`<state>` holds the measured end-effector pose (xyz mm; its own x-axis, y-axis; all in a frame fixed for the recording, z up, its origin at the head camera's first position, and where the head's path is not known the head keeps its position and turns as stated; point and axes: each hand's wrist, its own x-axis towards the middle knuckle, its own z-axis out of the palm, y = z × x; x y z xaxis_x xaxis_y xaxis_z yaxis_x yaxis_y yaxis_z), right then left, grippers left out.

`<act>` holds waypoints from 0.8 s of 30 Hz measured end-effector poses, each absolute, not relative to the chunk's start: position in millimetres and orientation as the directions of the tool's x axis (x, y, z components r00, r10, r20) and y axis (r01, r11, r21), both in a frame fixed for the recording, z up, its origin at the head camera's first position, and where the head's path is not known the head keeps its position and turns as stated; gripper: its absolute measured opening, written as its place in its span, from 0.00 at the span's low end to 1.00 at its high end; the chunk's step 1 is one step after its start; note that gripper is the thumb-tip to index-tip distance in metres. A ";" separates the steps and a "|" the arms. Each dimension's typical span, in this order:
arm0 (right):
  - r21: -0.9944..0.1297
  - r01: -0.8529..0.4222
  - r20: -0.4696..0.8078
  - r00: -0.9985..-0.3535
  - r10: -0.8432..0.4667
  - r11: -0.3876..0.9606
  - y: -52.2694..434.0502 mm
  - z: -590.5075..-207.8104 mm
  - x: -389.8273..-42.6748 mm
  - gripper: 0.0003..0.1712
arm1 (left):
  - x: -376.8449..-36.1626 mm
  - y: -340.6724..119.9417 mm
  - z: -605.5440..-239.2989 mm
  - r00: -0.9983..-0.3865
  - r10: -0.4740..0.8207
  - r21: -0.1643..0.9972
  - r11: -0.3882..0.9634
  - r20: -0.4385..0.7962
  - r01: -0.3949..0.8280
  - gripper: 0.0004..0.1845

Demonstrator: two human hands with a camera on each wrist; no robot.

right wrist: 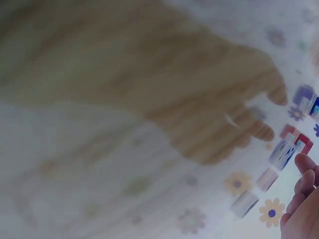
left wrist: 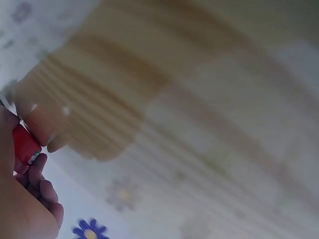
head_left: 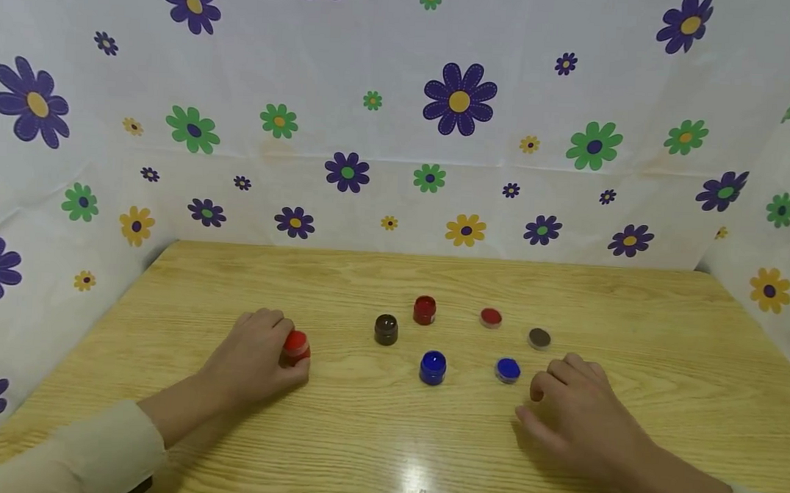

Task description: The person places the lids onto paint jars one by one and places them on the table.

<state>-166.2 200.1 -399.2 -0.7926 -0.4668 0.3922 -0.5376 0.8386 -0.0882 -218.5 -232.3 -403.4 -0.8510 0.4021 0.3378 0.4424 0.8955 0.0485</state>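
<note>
My left hand [head_left: 254,354] grips a small red paint jar [head_left: 296,346] between thumb and fingers at the left of the table. The same red jar [left wrist: 26,144] shows between the fingers in the left wrist view. Loosely curled and holding nothing, my right hand [head_left: 583,413] hovers beside a blue lid [head_left: 507,370]. Between the hands stand three uncapped paint jars: a dark brown jar [head_left: 386,329], a dark red jar [head_left: 424,311] and a blue jar [head_left: 432,368]. A red lid [head_left: 490,317] and a brown-grey lid [head_left: 539,338] lie to their right.
Everything rests on a glossy wood-grain table [head_left: 360,436] that throws back reflections. A white flowered cloth [head_left: 400,136] hangs behind the table's back edge and along both sides.
</note>
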 end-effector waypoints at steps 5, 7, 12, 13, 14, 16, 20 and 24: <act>-0.074 -0.510 0.401 -0.802 -0.442 0.857 212.7 -399.8 -166.2 0.11 | -224.4 -257.5 -400.8 -0.875 0.349 0.042 0.922 0.335 0.384 0.16; -0.075 -0.497 0.403 -0.808 -0.429 0.865 217.2 -400.1 -166.2 0.11 | -226.4 -266.4 -399.4 -0.882 0.335 0.039 0.929 0.333 0.367 0.17; -0.089 -0.465 0.387 -0.831 -0.400 0.881 226.9 -400.3 -165.9 0.11 | -229.3 -288.8 -399.7 -0.885 0.313 0.006 0.942 0.344 0.336 0.19; -0.088 -0.461 0.382 -0.834 -0.397 0.883 228.7 -400.5 -166.1 0.11 | -229.6 -293.1 -400.2 -0.886 0.312 -0.003 0.944 0.344 0.331 0.19; -0.086 -0.457 0.378 -0.837 -0.395 0.885 230.4 -400.7 -166.1 0.12 | -229.6 -297.3 -400.6 -0.887 0.308 -0.010 0.946 0.344 0.324 0.19; -0.082 -0.451 0.375 -0.840 -0.391 0.889 233.0 -400.4 -166.5 0.12 | -229.2 -304.6 -400.5 -0.896 0.297 -0.022 0.951 0.329 0.307 0.20; -0.089 -0.439 0.363 -0.850 -0.381 0.894 236.2 -400.0 -167.0 0.12 | -227.0 -312.0 -398.8 -0.930 0.244 -0.021 0.969 0.275 0.248 0.23; -0.106 -0.440 0.373 -0.849 -0.374 0.892 236.4 -399.6 -167.0 0.11 | -223.2 -307.4 -397.8 -0.928 0.212 0.003 0.975 0.306 0.224 0.24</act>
